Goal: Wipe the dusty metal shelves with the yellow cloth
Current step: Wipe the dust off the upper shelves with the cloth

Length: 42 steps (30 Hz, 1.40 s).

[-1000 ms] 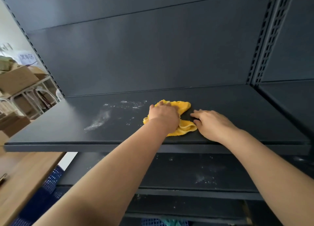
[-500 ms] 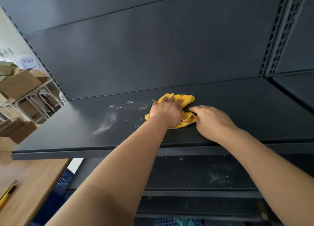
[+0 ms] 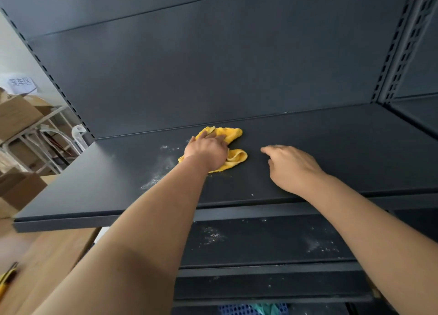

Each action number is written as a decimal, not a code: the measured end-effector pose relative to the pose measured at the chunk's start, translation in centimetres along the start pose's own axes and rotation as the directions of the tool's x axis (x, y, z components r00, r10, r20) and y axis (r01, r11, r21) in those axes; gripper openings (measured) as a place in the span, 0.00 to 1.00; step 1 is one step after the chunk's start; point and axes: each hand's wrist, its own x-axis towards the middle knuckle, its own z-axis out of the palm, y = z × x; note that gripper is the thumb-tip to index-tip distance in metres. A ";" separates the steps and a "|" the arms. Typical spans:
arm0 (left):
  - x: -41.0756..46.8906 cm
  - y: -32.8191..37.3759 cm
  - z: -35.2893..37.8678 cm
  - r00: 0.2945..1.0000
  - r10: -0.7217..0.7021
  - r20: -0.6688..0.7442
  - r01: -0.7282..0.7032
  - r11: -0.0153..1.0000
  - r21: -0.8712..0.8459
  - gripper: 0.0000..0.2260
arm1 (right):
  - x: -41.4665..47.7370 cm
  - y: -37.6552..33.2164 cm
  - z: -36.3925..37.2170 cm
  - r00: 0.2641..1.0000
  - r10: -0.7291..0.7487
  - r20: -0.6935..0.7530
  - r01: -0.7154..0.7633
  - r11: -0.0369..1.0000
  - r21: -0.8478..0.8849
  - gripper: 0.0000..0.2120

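Left hand (image 3: 206,152) lies palm-down on the yellow cloth (image 3: 234,134), fingers (image 3: 219,139) straight and close together, pressing it flat, not pinching. The cloth is bunched on the top shelf (image 3: 343,149), about mid-width, nearer the back panel (image 3: 213,66) than the front edge. Right hand (image 3: 291,165) rests on the bare shelf just right of the cloth, not touching it; its fingers (image 3: 267,149) are loosely bent, index pointing out, holding nothing. White dust (image 3: 157,177) streaks the shelf left of the cloth, partly under the left forearm. The lower shelf (image 3: 260,241) has dust patches too. Slotted upright (image 3: 400,49) at right. Cardboard boxes (image 3: 16,115) on a rack far left. Wooden table (image 3: 47,262) at lower left with a yellow item (image 3: 6,281) at the frame edge; can't tell what. Blue basket (image 3: 237,309) at the bottom, mostly hidden.
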 end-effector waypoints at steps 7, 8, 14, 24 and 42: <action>0.6 -6.2 0.2 0.995 -0.095 0.001 0.095 0.995 0.014 0.23 | 1.4 -1.1 1.4 1.000 0.002 0.031 0.000 0.997 -0.071 0.23; 0.7 -7.1 0.2 0.993 -0.118 0.004 0.118 0.993 0.023 0.23 | 1.6 -1.0 1.4 0.999 0.007 0.045 -0.004 0.997 -0.079 0.23; 0.7 -8.0 0.5 0.981 -0.193 -0.023 0.193 0.980 0.041 0.22 | 1.8 -0.6 1.7 0.997 0.005 0.081 0.002 0.996 -0.085 0.25; -3.0 -2.2 0.3 0.966 -0.256 -0.038 0.258 0.962 0.087 0.26 | 1.0 1.5 1.0 0.995 -0.091 0.040 0.087 0.990 0.110 0.21; -6.2 14.4 -0.5 0.995 -0.095 0.026 0.091 0.988 0.127 0.26 | -5.0 10.4 -3.3 0.996 -0.041 -0.075 0.048 0.995 0.085 0.18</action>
